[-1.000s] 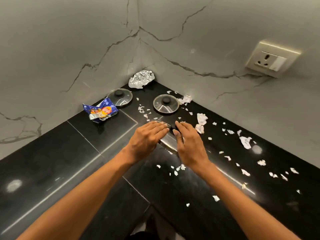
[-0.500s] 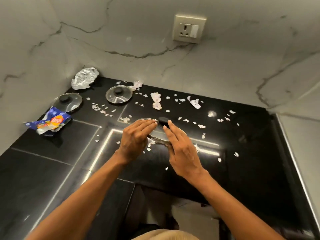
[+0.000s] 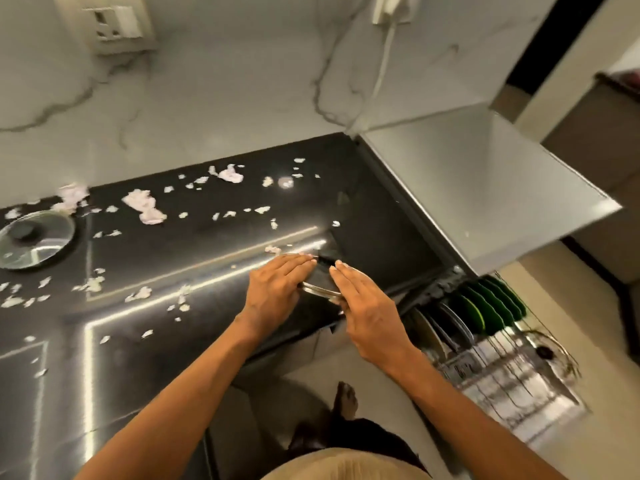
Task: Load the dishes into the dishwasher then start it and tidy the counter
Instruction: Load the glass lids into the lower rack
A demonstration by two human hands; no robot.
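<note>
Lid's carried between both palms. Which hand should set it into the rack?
Right hand, probably. It holds the rack-side edge of the glass lid, and the dishwasher rack lies to the lower right. The left hand would need to cross over.

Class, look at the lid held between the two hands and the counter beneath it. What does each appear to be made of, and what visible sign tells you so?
Lid: seemingly clear glass with a shiny metal rim and a matt black knob, probably plastic; the rim gleams and the counter shows through.
Counter: probably polished black stone, since it mirrors bright streaks of light.
</note>
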